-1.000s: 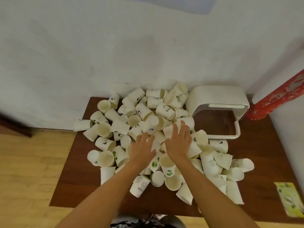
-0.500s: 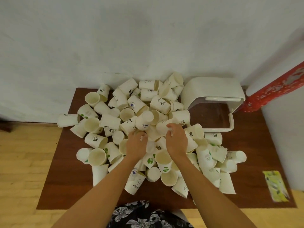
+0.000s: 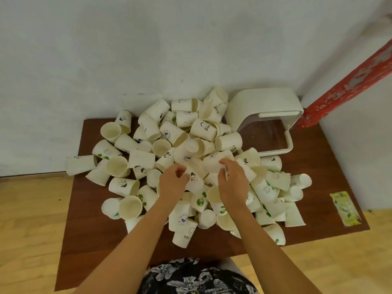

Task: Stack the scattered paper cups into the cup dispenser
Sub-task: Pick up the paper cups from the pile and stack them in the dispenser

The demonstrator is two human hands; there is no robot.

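Left hand (image 3: 172, 183) grip curled on a printed paper cup (image 3: 194, 181) mid-pile, cup axis slanting away toward the cup dispenser (image 3: 263, 107). Right hand (image 3: 233, 181) grip curled on another cup (image 3: 214, 164), probably pinching, rim hidden. Dispenser beyond and right of both hands on worktop (image 3: 318, 166); right hand nearer.

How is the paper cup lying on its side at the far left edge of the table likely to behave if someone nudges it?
The cup lies on its side on the table, so it would probably roll, curving because it tapers. It looks like thin paper, likely light enough to skid. It overhangs the edge, so it may well drop off.
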